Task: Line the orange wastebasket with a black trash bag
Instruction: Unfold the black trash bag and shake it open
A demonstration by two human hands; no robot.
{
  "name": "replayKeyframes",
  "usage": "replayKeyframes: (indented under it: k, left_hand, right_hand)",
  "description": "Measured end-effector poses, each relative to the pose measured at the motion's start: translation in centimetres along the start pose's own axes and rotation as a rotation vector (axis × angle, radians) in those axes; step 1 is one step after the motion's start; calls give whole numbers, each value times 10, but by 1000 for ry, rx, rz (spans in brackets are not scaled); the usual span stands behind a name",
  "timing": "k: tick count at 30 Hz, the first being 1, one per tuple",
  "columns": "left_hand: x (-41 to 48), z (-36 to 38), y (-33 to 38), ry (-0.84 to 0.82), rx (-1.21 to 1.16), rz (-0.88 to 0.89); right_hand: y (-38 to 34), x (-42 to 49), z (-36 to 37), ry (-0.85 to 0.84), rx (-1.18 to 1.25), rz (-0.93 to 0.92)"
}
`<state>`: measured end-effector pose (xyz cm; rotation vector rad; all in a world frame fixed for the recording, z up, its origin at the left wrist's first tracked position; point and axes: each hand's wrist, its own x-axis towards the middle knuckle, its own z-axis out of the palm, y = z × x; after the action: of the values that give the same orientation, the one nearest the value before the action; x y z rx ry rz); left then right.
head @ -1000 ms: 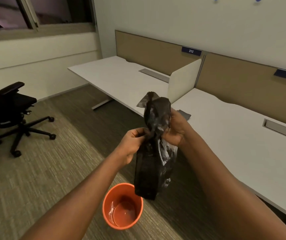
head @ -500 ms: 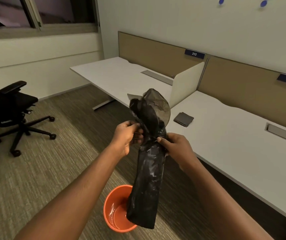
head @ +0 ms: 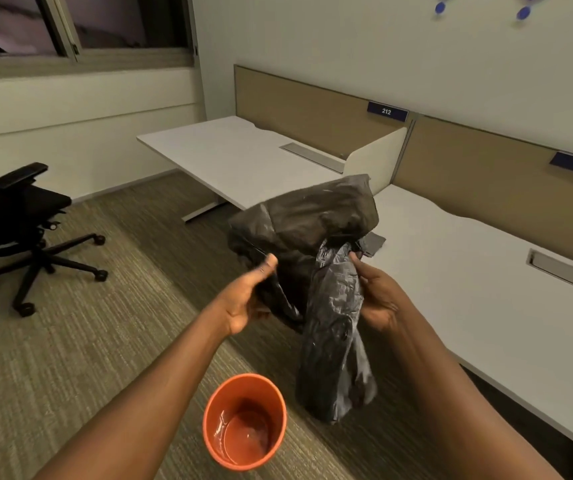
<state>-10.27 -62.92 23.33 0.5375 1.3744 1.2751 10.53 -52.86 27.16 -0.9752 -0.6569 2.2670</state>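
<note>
The black trash bag (head: 316, 258) hangs in the air between my hands, its top billowed wide and its lower part dangling to the right of the basket. My left hand (head: 243, 303) pinches the bag's left edge. My right hand (head: 377, 299) grips the right edge of the opening. The orange wastebasket (head: 243, 422) stands upright on the carpet below my hands, unlined, its glossy bottom showing.
A long white desk (head: 468, 271) with beige partitions runs along the right. A folded dark bag (head: 375, 242) lies on the desk behind the held one. A black office chair (head: 18, 230) stands at the left on the carpet.
My hands have drawn apart, and the bag's top has spread from a bunched neck into a wide opening. The bag's lower end has swung from over the basket to its right.
</note>
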Motion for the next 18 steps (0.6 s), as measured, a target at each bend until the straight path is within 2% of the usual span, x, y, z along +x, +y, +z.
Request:
replayKeyframes:
  k: [2, 5, 9, 12, 16, 18]
  left_hand:
    - [4, 7, -8, 58, 74, 23]
    - [11, -2, -6, 184, 16, 28]
    - [16, -32, 1, 258, 16, 29]
    - [19, -51, 5, 281, -11, 15]
    - [26, -65, 6, 396, -173, 1]
    - [26, -65, 4, 386, -239, 4]
  right_hand:
    - [0, 0, 2, 8, 55, 32]
    - [-13, 0, -6, 79, 30, -25]
    - [-30, -1, -22, 166, 17, -108]
    - [-38, 2, -30, 193, 47, -99]
    - [-44, 2, -32, 182, 20, -81]
    - [-44, 4, -28, 182, 33, -89]
